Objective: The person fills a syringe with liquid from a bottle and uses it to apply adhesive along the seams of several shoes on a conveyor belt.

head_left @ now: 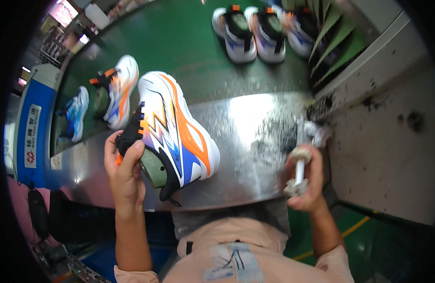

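My left hand (125, 172) is closed on the tongue and collar of a sneaker (184, 127), white with orange, purple and black parts. The sneaker is held tilted over the metal tabletop (241, 165), toe pointing away and its side turned up. A green shoe last (153, 169) fills its opening. To the right, my right hand (311, 181) is wrapped round a small white rod-shaped tool (300, 170) with pale, lumpy ends; blur hides its exact kind. It is apart from the sneaker, beside a whitish, blurred object (316, 133) at the tabletop's right side.
Beyond the metal lies a green belt (179, 42). A matching sneaker (120, 89) and a blue one (76, 115) are at left; several more (238, 37) stand far right, near green hanging strips (333, 42). A stained grey panel (387, 127) borders the right. Someone's pink sleeve (19, 203) shows left.
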Action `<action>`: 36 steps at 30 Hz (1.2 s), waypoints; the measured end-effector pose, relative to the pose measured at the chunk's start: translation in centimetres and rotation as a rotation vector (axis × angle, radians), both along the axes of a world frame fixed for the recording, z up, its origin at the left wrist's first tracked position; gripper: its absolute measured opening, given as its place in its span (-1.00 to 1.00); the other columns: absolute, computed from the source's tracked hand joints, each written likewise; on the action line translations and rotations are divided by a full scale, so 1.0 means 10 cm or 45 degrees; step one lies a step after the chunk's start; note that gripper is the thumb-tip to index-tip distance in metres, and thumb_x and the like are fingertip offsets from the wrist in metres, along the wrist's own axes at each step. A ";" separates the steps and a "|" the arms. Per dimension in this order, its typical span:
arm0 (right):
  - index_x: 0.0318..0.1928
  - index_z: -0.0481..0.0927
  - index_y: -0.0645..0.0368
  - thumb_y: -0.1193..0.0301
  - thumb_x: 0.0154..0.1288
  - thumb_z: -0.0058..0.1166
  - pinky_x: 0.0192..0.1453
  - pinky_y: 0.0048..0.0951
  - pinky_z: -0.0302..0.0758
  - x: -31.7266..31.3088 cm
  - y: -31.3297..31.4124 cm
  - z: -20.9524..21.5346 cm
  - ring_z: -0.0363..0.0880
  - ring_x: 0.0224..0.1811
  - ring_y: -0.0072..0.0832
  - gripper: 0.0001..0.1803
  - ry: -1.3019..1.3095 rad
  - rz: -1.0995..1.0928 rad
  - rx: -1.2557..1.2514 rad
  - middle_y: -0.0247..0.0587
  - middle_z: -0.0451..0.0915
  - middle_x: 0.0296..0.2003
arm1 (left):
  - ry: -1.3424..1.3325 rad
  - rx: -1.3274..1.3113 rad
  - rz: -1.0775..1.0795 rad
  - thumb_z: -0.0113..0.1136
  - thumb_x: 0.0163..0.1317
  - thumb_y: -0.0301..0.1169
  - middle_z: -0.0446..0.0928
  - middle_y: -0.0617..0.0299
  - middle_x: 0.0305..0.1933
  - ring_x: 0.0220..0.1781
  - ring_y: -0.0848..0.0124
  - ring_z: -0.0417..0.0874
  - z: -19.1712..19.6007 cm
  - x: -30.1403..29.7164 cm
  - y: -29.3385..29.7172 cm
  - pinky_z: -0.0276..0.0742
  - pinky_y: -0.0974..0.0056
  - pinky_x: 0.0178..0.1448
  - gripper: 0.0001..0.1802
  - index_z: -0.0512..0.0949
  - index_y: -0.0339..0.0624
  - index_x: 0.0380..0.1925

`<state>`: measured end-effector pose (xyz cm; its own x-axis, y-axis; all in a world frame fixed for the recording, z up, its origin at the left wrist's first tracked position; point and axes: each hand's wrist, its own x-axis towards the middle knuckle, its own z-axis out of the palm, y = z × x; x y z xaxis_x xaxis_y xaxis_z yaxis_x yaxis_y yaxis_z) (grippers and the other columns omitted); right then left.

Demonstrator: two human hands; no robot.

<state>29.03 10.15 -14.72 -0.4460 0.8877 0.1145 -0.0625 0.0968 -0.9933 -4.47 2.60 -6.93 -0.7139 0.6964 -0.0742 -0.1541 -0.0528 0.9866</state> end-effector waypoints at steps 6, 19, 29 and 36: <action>0.22 0.25 0.33 -0.05 -0.24 0.53 -0.10 -0.40 0.55 -0.08 0.05 -0.01 0.60 -0.21 -0.30 0.11 -0.412 0.015 0.546 -0.02 0.54 -0.15 | 0.619 0.125 -0.148 0.37 0.07 -0.45 0.50 0.03 -0.04 -0.12 0.38 0.59 0.34 -0.35 1.39 0.54 0.36 -0.07 -0.35 0.27 -0.30 0.13; 0.22 0.24 0.30 0.06 -0.31 0.58 -0.16 -0.44 0.54 -0.03 0.02 -0.15 0.57 -0.24 -0.35 0.11 -0.415 -0.003 0.445 -0.06 0.53 -0.16 | 1.631 -0.207 -0.257 0.38 -0.03 -0.35 0.18 -0.13 0.39 0.44 -0.07 0.16 -0.30 -0.45 1.64 0.16 0.04 0.44 -0.18 0.30 -0.04 0.31; 0.23 0.22 0.30 -0.01 -0.29 0.56 -0.15 -0.43 0.52 -0.07 0.06 -0.17 0.56 -0.22 -0.35 0.14 -0.403 0.007 0.517 -0.07 0.53 -0.16 | 0.092 0.128 0.104 0.24 -0.06 -0.66 0.59 0.13 -0.09 -0.14 0.36 0.64 -0.73 -2.01 0.49 0.54 0.30 0.00 -0.42 0.46 -0.37 0.08; 0.30 0.18 0.26 0.12 -0.28 0.58 -0.12 -0.49 0.46 -0.08 0.06 -0.24 0.47 -0.18 -0.50 0.14 -0.327 -0.019 0.193 -0.22 0.49 -0.15 | -0.155 -0.267 -0.138 0.20 -0.12 -0.62 0.58 0.07 -0.36 -0.36 0.32 0.62 0.00 -2.09 0.52 0.58 0.26 -0.15 -0.68 0.53 -0.38 -0.25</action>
<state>28.24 10.73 -17.15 -0.4643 0.8759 0.1311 0.1919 0.2439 -0.9506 -25.37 7.77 -6.89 -0.6132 0.7285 -0.3055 -0.2658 0.1739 0.9482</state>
